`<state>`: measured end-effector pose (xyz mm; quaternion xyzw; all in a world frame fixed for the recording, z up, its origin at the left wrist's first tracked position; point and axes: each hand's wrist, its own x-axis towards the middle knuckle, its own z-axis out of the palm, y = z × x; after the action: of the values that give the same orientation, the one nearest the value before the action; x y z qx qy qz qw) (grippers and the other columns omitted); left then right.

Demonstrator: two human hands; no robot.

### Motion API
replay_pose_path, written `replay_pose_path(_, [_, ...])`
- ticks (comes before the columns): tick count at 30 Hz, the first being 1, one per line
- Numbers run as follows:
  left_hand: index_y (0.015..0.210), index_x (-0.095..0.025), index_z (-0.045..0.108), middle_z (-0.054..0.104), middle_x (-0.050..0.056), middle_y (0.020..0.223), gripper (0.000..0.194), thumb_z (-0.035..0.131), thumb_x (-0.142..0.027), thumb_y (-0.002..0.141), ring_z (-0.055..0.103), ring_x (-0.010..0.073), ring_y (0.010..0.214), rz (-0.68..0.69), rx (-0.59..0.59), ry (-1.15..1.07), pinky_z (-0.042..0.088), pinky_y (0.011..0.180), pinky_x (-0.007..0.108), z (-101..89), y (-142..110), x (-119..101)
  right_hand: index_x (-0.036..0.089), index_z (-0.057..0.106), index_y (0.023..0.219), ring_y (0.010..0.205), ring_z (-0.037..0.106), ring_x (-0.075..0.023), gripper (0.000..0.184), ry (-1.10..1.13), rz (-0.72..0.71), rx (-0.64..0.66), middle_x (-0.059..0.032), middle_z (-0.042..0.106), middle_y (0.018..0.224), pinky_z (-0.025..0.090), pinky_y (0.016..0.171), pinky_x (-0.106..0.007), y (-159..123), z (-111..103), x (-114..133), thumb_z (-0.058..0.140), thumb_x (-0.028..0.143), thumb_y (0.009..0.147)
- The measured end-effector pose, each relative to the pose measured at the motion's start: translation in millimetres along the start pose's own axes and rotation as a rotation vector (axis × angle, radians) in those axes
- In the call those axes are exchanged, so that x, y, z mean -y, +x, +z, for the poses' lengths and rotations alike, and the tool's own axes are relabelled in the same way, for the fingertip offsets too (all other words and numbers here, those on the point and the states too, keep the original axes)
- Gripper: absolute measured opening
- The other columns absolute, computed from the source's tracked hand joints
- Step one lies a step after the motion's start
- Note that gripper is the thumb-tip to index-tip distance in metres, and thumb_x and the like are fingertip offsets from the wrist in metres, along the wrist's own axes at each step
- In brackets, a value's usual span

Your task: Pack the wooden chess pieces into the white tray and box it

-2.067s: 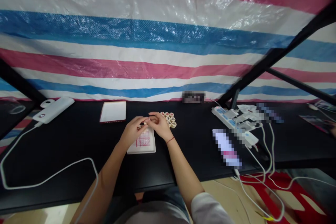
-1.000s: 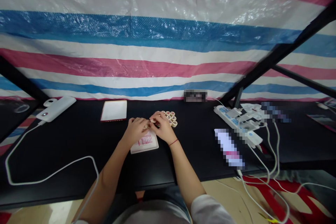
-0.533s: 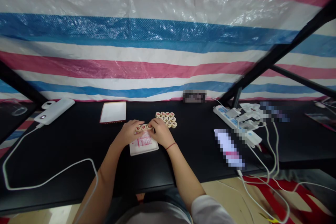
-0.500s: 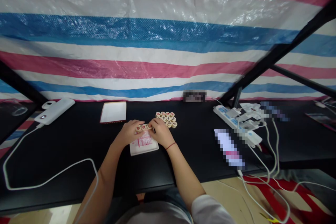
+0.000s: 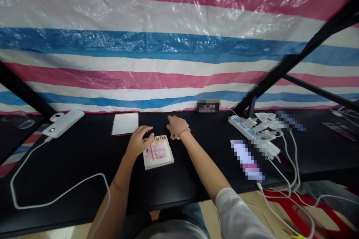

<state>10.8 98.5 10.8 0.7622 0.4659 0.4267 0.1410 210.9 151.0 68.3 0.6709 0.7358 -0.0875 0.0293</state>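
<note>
A row of xiangqi pieces with red characters lies along the far edge of a shallow white box, which has a red-lined sheet in it. My left hand is at the box's far left corner, fingers curved and apart, with nothing held. Its thumb is close to the leftmost piece and partly covers it. To the right of the box, my right hand is over a cluster of more xiangqi pieces. It covers most of them, and its fingertips are hidden, so I cannot see whether it grips any.
A white box lid lies behind my left hand. At far left is a white power bank with a cable. On the right are a blurred phone and a power strip with plugs. Striped sheeting hangs behind the table.
My right hand has left the row of pieces in the box and moved right onto the cluster. My left hand has drawn slightly off the row, uncovering the pieces. The view has shifted slightly.
</note>
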Motion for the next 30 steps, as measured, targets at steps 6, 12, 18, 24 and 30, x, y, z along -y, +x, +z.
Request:
replay_pose_path(6, [0.113,-0.021,0.059,0.063,0.005,0.101,0.026,0.05,-0.025,0.088,0.061,0.0155,0.086,-0.02,-0.063,-0.021,0.052,0.083,0.033,0.8,-0.5,0.4,0.016,0.067,0.102,0.092,0.068,-0.0287,0.027,-0.015,0.017,0.084,-0.0177,0.07,0.101,0.049,0.071,-0.033,9.7,0.2,5.6,0.061,0.012,0.077])
replay_pose_path(12, [0.123,-0.023,0.055,0.058,0.008,0.113,0.034,0.048,-0.025,0.09,0.06,0.0184,0.1,-0.048,-0.141,-0.004,0.052,0.089,0.036,-4.6,-8.0,-3.2,0.019,0.063,0.108,0.092,0.068,-0.0267,0.03,0.089,-0.027,-0.042,-0.0134,0.071,0.101,0.047,0.072,-0.031,-5.9,-7.5,10.2,0.06,0.019,0.078])
replay_pose_path(18, [0.122,-0.025,0.058,0.057,0.007,0.12,0.034,0.054,-0.03,0.089,0.058,0.0205,0.112,0.034,0.05,0.001,0.049,0.097,0.036,-12.4,-26.5,-3.5,0.022,0.061,0.104,0.07,0.064,-0.0133,0.03,0.694,-0.42,-0.109,0.0004,0.069,0.082,0.044,0.065,-0.021,-40.7,21.9,27.1,0.065,0.028,0.075])
replay_pose_path(24, [0.115,-0.024,0.06,0.063,0.005,0.113,0.026,0.05,-0.026,0.091,0.062,0.0176,0.104,0.022,0.116,0.022,0.05,0.095,0.031,-10.9,-31.2,-12.5,0.02,0.061,0.1,0.059,0.056,-0.0084,0.029,0.943,-0.478,-0.096,0.0023,0.066,0.079,0.043,0.06,-0.02,-47.2,43.2,29.0,0.067,0.031,0.074])
replay_pose_path(30, [0.105,-0.021,0.06,0.061,0.006,0.106,0.018,0.052,-0.022,0.088,0.062,0.0174,0.1,0.017,-0.009,0.045,0.051,0.09,0.031,-12.7,-32.5,-15.6,0.018,0.062,0.096,0.055,0.052,-0.0071,0.031,1.051,-0.416,-0.123,0.0014,0.064,0.077,0.041,0.054,-0.019,-46.8,45.5,18.6,0.068,0.041,0.075])
